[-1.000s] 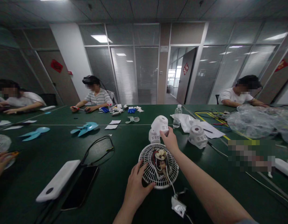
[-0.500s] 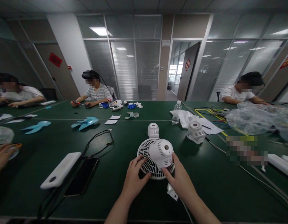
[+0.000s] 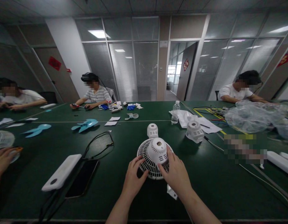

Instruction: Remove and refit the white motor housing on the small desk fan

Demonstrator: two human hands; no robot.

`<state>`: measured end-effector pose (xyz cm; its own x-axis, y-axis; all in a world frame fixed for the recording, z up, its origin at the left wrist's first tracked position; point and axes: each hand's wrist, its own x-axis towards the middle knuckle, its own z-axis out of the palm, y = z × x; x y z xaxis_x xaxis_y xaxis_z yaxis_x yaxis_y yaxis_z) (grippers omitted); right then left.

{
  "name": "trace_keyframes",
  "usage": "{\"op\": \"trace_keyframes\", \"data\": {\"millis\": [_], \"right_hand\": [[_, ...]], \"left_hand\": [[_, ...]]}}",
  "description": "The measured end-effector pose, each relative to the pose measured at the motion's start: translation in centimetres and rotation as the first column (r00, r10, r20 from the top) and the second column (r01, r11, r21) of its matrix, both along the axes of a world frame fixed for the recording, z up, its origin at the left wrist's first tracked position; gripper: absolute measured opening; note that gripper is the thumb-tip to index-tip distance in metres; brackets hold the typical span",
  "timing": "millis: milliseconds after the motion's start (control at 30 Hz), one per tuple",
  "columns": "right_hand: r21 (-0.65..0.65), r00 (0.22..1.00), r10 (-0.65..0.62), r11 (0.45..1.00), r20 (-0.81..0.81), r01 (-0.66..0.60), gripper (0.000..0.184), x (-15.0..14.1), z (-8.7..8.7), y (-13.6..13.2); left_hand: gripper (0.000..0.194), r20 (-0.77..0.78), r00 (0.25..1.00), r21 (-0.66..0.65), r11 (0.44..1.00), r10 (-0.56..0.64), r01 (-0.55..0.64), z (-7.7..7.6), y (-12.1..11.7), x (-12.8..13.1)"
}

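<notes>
A round white fan grille (image 3: 144,151) lies in front of me, its bars showing around a white vented motor housing (image 3: 157,148) at its middle. My right hand (image 3: 178,169) grips the housing from the right, thumb in front and fingers along its side. My left hand (image 3: 132,179) is curled at the grille's left rim, fingertips and thumb resting on the bars. Just behind the grille stands another small white housing (image 3: 152,130). A small white plastic piece (image 3: 172,192) is partly covered by my right forearm.
To the left lie a white power bank (image 3: 62,171), a black phone (image 3: 82,179) and blue fan blades (image 3: 85,125). Another vented housing (image 3: 194,132) with a cable stands at right, near a water bottle (image 3: 175,112) and plastic bags (image 3: 248,116). Other people sit around the table.
The motor housing has shifted left and lower, onto the middle of the grille, with my right hand following it. My left hand stays at the grille's rim.
</notes>
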<state>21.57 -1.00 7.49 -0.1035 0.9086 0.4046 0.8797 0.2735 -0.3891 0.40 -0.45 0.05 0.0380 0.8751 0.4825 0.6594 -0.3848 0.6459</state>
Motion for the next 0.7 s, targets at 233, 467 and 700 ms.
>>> {"op": "trace_keyframes", "data": {"millis": [233, 467, 700], "right_hand": [[-0.029, 0.998, -0.029, 0.999, -0.059, 0.027, 0.083, 0.7, -2.1, -1.6], [-0.037, 0.994, -0.051, 0.998, -0.098, 0.048, 0.091, -0.6, -2.5, -0.5], [-0.006, 0.98, -0.013, 1.0, -0.198, 0.013, 0.079, -0.2, -2.3, 0.3]], "left_hand": [[0.037, 0.107, 0.99, -0.064, 0.994, 0.092, -0.085, -0.9, 0.7, -0.6], [0.031, 0.199, 0.968, -0.103, 0.986, 0.15, -0.132, -1.1, 1.2, -0.8], [0.031, 0.218, 0.96, -0.141, 0.979, 0.176, -0.148, -0.5, 0.7, -0.8]]}}
